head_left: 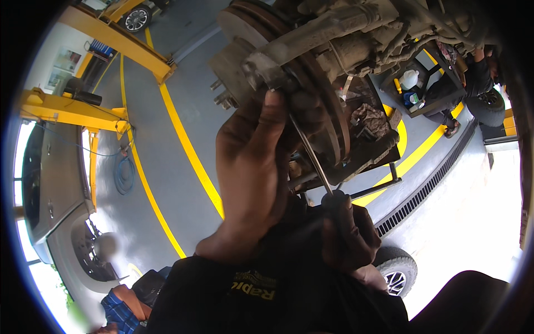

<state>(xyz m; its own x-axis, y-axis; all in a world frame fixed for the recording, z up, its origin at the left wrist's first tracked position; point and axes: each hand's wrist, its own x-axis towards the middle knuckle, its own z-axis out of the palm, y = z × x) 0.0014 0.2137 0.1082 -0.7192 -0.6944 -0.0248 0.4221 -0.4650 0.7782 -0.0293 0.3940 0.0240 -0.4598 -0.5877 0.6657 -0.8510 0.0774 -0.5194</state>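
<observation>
Above me hangs a rusty brake disc with its wheel hub and protruding studs. A metal arm reaches across it to a joint at its near end. My left hand is raised to that joint, its thumb pressed upward against it and its fingers curled behind; what they grip is hidden. In my right hand, lower and to the right, is the dark handle of a screwdriver. Its shaft slants up and left beside my left hand, and its tip is lost among the dark parts.
Yellow lift arms and a raised car stand at left. Behind the disc is a dark trolley with a crumpled cloth. Another person is at far right, near a loose wheel. A floor drain grate runs at right.
</observation>
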